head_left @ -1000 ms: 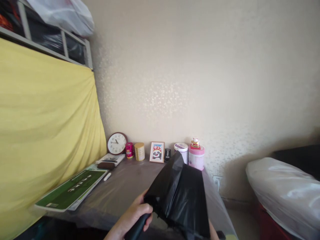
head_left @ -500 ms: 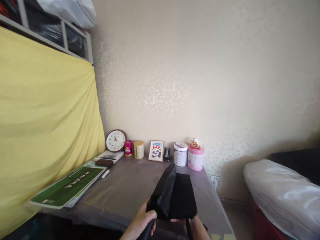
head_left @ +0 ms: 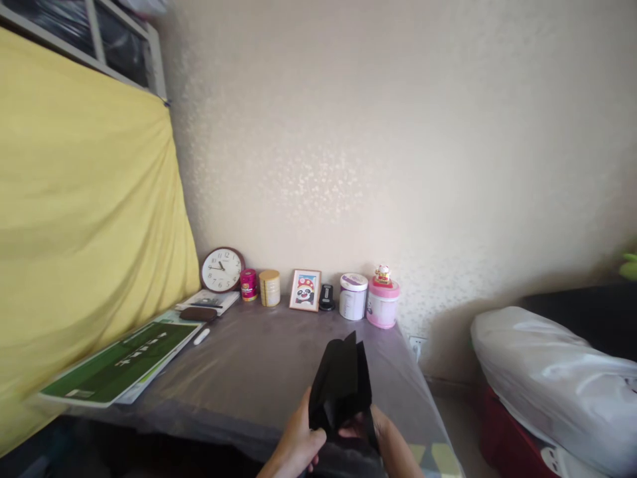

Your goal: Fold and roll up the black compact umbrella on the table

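A black folding umbrella point(head_left: 341, 382), its fabric in loose flat folds, is held up over the near part of the table. My left hand point(head_left: 303, 435) is closed around its lower left side, the thumb lying across the front. On the right, my right hand point(head_left: 381, 428) reaches in behind and under the folds. Some of its fingertips show below the fabric, closed on it, while the rest of that hand is hidden. The umbrella's handle is mostly covered by my left hand.
Along the wall stand a clock point(head_left: 222, 270), a pink can point(head_left: 249, 285), a yellow-lidded tin point(head_left: 269, 288), a panda picture frame point(head_left: 305, 290) and two white tubs, one pink-lidded point(head_left: 383, 304). Green booklets point(head_left: 119, 364) lie left. A plastic-covered bundle point(head_left: 552, 372) is right.
The umbrella's folds have drawn together into a narrower bundle, and my right hand has come closer to my left. The whole view has shifted slightly.
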The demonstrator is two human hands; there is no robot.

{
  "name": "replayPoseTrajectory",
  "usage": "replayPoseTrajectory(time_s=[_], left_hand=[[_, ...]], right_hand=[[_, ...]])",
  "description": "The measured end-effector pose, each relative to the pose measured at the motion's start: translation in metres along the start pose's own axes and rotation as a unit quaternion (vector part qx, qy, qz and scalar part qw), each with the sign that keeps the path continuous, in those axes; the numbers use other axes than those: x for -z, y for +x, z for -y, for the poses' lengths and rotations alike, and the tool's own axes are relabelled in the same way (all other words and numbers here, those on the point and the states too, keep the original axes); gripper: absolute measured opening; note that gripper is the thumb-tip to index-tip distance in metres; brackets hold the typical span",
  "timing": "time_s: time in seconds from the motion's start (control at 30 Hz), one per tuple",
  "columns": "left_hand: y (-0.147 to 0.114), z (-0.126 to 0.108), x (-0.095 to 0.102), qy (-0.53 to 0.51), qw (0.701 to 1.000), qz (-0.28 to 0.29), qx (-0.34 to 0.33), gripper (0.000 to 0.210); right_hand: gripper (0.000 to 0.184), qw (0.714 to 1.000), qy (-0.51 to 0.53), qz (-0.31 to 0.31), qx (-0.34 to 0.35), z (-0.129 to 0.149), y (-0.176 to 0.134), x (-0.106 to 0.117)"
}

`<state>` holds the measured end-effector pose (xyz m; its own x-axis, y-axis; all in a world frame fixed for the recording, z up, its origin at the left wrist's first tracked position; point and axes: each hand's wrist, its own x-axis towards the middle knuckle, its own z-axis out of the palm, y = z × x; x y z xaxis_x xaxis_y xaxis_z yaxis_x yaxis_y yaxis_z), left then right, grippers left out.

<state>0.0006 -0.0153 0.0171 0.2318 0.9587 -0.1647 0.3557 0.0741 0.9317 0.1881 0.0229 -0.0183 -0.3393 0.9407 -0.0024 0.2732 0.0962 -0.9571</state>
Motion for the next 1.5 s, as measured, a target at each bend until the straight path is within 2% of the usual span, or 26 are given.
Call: replayPoseTrajectory(time_s=[0.07, 0.1, 0.2, 0.3, 0.4, 0.47, 0.57, 0.7, 0.8, 0.97, 1.1, 1.23, 1.37, 1.5], left_hand=[[0.003, 0.005, -0.004, 0.061, 0.998, -0.012, -0.015, 0.080], [0.005, 0.008, -0.006, 0.097, 0.995, -0.025, -0.031, 0.083], [0.009, 0.017, -0.011, 0.200, 0.975, -0.057, -0.080, 0.088], [0.008, 0.017, -0.015, 0.260, 0.962, -0.044, -0.070, 0.089], [0.002, 0.008, -0.018, 0.301, 0.952, -0.031, -0.039, 0.088], [-0.002, 0.003, -0.019, 0.327, 0.944, -0.030, -0.028, 0.087], [-0.004, -0.002, -0.021, 0.355, 0.934, -0.028, -0.022, 0.085], [-0.005, -0.003, -0.022, 0.368, 0.929, -0.028, -0.016, 0.085], [-0.005, -0.003, -0.022, 0.372, 0.928, -0.028, -0.017, 0.086], [-0.002, -0.002, -0.025, 0.392, 0.919, -0.034, -0.005, 0.087], [0.000, -0.001, -0.026, 0.393, 0.919, -0.032, -0.013, 0.086], [-0.001, 0.000, -0.026, 0.397, 0.918, -0.026, -0.009, 0.081], [-0.003, 0.002, -0.026, 0.381, 0.924, -0.036, -0.015, 0.082], [-0.003, 0.003, -0.022, 0.354, 0.935, -0.026, -0.027, 0.084]], right_hand=[[0.043, 0.999, 0.005, 0.037, -0.013, -0.002, -0.007, 0.008], [0.046, 1.000, -0.008, 0.023, -0.009, -0.003, -0.011, 0.014], [0.045, 0.991, -0.060, -0.117, 0.003, -0.003, -0.021, 0.035], [0.042, 0.969, -0.065, -0.234, -0.040, 0.001, -0.024, 0.054], [0.045, 0.943, -0.092, -0.315, -0.055, 0.013, -0.025, 0.061], [0.042, 0.931, -0.130, -0.338, -0.049, 0.026, -0.026, 0.059], [0.042, 0.924, -0.176, -0.337, -0.041, 0.044, -0.026, 0.050], [0.033, 0.926, -0.160, -0.338, -0.060, 0.055, -0.019, 0.044], [0.024, 0.937, -0.115, -0.328, -0.038, 0.062, -0.009, 0.042], [0.028, 0.959, 0.028, -0.283, -0.007, 0.082, 0.017, 0.027], [0.029, 0.961, 0.061, -0.271, 0.009, 0.079, 0.047, 0.010], [0.029, 0.962, 0.008, -0.272, -0.003, 0.059, 0.074, -0.002], [0.028, 0.956, -0.114, -0.268, -0.038, 0.045, 0.086, -0.009], [0.029, 0.958, -0.187, -0.201, -0.087, 0.048, 0.086, -0.012]])
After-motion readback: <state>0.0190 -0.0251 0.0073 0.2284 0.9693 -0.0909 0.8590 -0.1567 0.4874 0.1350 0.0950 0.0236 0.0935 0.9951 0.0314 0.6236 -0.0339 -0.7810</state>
